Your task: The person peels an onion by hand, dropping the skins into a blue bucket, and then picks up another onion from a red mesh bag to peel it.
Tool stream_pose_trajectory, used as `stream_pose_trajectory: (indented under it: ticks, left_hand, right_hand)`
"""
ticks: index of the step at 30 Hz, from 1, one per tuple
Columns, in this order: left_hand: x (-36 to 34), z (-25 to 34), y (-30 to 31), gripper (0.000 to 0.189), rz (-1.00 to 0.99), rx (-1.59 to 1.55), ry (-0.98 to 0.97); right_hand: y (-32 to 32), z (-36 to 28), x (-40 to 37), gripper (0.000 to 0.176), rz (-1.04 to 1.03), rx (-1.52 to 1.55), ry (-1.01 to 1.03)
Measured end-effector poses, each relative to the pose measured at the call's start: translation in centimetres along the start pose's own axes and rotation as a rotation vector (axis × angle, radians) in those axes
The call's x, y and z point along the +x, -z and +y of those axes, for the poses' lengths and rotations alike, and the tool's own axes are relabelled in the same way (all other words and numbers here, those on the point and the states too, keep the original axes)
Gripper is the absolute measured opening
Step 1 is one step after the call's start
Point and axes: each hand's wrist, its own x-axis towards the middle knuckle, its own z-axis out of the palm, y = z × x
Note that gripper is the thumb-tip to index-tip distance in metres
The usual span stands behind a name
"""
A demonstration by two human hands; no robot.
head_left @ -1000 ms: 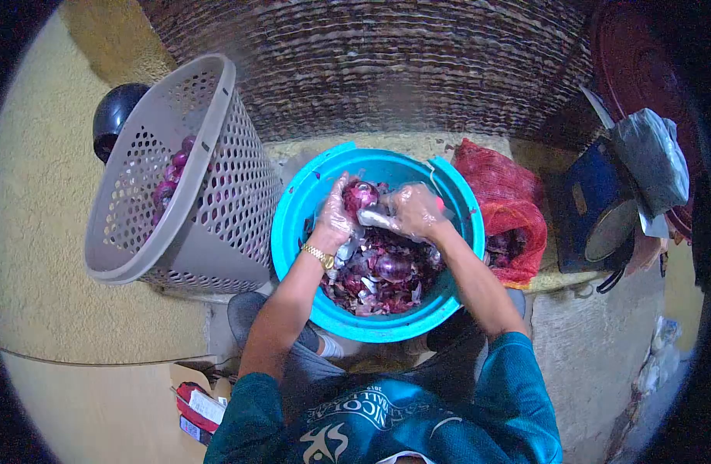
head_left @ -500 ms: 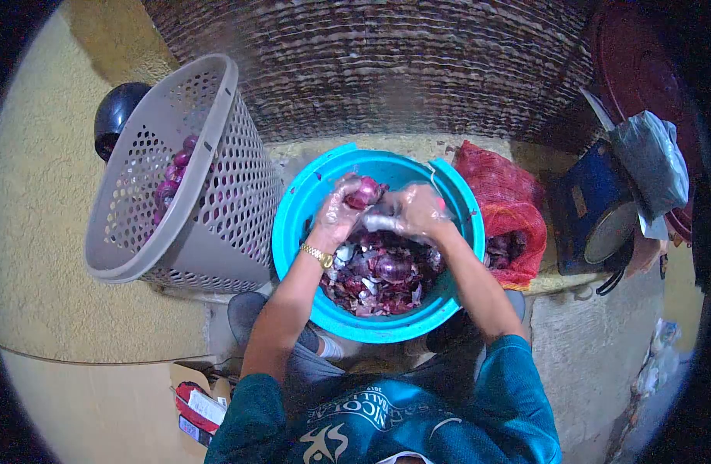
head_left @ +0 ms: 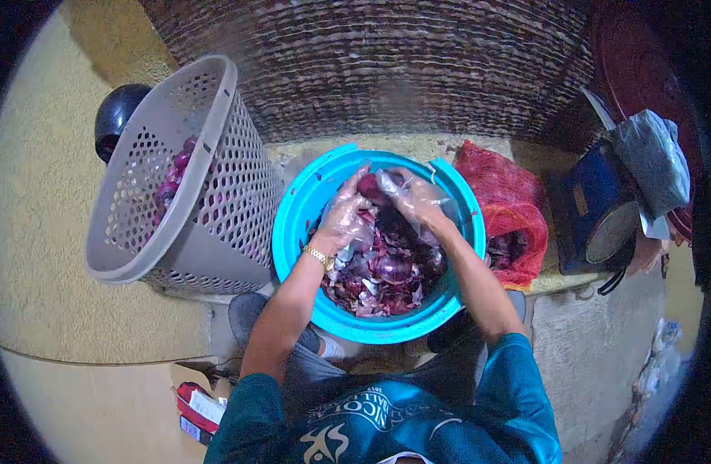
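Over the turquoise basin (head_left: pixel 294 298), both hands wear clear plastic gloves. My left hand (head_left: pixel 346 216), with a gold watch at its wrist, is closed round the left side of a red onion (head_left: pixel 373 188). From the other side my right hand (head_left: pixel 416 199) presses its fingers against the same onion. Some fingertips are hidden behind it. Beneath them lies a heap of loose onion skins (head_left: pixel 382 286), with another whole red onion (head_left: pixel 394 268) on top.
A grey perforated basket (head_left: pixel 239 185) at left holds several red onions (head_left: pixel 170 185). To the right sits a red mesh sack (head_left: pixel 498 185), its mouth towards me. Beyond it stand a blue box-like object (head_left: pixel 591 201) and a grey plastic bag (head_left: pixel 653 162).
The onion has shifted slightly right and turned, its paler side no longer showing. My right hand has moved in from beside the onion and now touches it.
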Motion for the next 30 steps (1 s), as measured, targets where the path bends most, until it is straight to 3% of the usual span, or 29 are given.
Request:
stream_pose_trajectory:
  ticks: [3, 6, 9, 11, 13, 15, 16, 19, 21, 23, 24, 25, 27, 30]
  left_hand:
    - [-0.2, -0.1, -0.4, 0.075, 0.024, 0.140, -0.035]
    - [0.4, -0.7, -0.5, 0.075, 0.080, 0.360, -0.134]
    - [0.4, -0.9, -0.9, 0.073, 0.093, 0.204, -0.071]
    - [0.8, -1.3, 0.1, 0.075, 0.089, 0.235, -0.094]
    - [0.7, -1.0, 0.3, 0.078, 0.086, 0.264, -0.117]
    - [0.5, -0.8, 0.6, 0.091, 0.121, 1.245, 0.067]
    - [0.7, -1.4, 0.8, 0.099, 0.051, 1.173, -0.059]
    - [-0.4, 0.7, -2.7, 0.106, 0.162, 1.329, -0.018]
    - [0.5, -0.3, -1.4, 0.106, 0.170, 1.161, -0.111]
    - [0.5, -0.3, -1.6, 0.104, 0.113, 0.453, -0.173]
    - [1.2, -1.3, -0.7, 0.099, 0.066, 0.362, -0.263]
    - [1.4, -1.6, 0.1, 0.099, 0.068, 0.362, -0.264]
    - [1.6, -1.5, 0.9, 0.097, 0.170, 0.892, -0.140]
    - [1.1, -1.2, 0.1, 0.082, 0.236, 0.694, -0.073]
  right_hand:
    - [-0.7, 1.5, 0.6, 0.070, -0.083, -0.054, -0.054]
    - [-0.6, 1.1, 0.3, 0.070, -0.101, 0.189, -0.032]
    - [-0.2, 0.6, 0.6, 0.071, -0.130, 0.331, -0.079]
    - [0.6, -0.5, 0.0, 0.069, -0.165, 0.568, -0.248]
    - [0.9, -0.6, 0.2, 0.066, -0.141, 0.473, -0.298]
    - [0.5, -0.1, 0.4, 0.064, -0.131, 0.586, -0.242]
    - [0.3, 0.0, 0.4, 0.064, -0.134, 0.585, -0.242]
    - [0.0, 0.1, 0.4, 0.064, -0.072, 0.556, -0.137]
    - [0.0, 1.1, 0.8, 0.067, -0.155, 0.521, -0.187]
    - [-0.5, 2.8, 1.8, 0.072, -0.171, 0.441, -0.110]
    - [-0.2, 1.9, 1.2, 0.072, -0.194, 0.412, -0.106]
    - [-0.2, 1.3, 0.8, 0.071, -0.218, 0.383, -0.102]
    - [-0.2, 1.3, 0.9, 0.072, -0.183, 0.313, -0.063]
    - [0.1, 1.3, 1.3, 0.085, -0.271, 0.097, -0.089]
